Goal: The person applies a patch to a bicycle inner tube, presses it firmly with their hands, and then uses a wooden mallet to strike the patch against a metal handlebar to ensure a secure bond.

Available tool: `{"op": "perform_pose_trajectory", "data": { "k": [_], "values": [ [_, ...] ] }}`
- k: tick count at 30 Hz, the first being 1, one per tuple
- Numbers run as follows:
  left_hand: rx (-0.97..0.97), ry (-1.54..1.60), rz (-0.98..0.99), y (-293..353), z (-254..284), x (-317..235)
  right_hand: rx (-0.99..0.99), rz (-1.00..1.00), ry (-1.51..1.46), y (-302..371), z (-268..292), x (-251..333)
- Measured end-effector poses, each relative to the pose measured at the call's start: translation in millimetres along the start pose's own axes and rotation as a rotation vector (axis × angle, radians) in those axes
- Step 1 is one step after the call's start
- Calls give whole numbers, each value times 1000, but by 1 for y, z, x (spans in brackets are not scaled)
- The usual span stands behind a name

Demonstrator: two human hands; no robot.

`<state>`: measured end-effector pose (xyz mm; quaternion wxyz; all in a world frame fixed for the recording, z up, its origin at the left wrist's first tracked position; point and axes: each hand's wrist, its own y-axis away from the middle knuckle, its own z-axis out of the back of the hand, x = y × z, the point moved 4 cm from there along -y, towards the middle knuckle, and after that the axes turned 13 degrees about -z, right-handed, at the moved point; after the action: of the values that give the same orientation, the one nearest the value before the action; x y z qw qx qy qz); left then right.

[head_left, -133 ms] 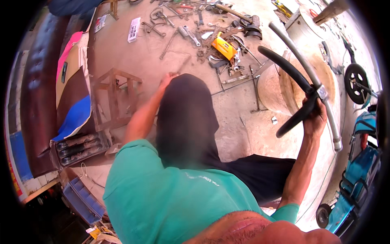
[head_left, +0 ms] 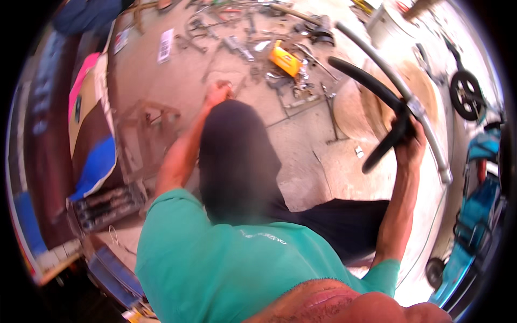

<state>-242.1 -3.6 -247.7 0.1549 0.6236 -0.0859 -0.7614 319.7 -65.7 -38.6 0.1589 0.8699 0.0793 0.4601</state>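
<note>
My right hand (head_left: 411, 146) is closed around a black curved bar (head_left: 371, 86) that is clamped to a long grey metal tube (head_left: 401, 89), held up at the right. My left hand (head_left: 217, 93) is stretched forward and down to the concrete floor, at the near edge of a scatter of hand tools (head_left: 253, 46). The picture is blurred there, so whether its fingers hold anything is unclear. My green shirt (head_left: 215, 258) and a dark blurred patch (head_left: 237, 161) fill the middle and lower view.
A yellow tool (head_left: 284, 59) lies among wrenches and metal parts. A rusty metal frame (head_left: 145, 137) stands left of my left arm. A round drum (head_left: 377, 107) sits under the tube. A small wheel (head_left: 466, 94) and a blue wheeled toy (head_left: 474, 215) are at the right.
My left hand has reached a little farther toward the tools. My right hand has lifted the black bar and tube slightly. The whole view has shifted and blurred.
</note>
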Motion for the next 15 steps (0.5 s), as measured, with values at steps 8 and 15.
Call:
{"op": "perform_pose_trajectory", "data": {
  "k": [8,15],
  "values": [
    [366,-490,-1108,76,-134,-333,0,-99,169,5,-35,-4],
    [817,-895,-1179,103,-272,-337,94,-66,158,21,-33,8]
  ]
}}
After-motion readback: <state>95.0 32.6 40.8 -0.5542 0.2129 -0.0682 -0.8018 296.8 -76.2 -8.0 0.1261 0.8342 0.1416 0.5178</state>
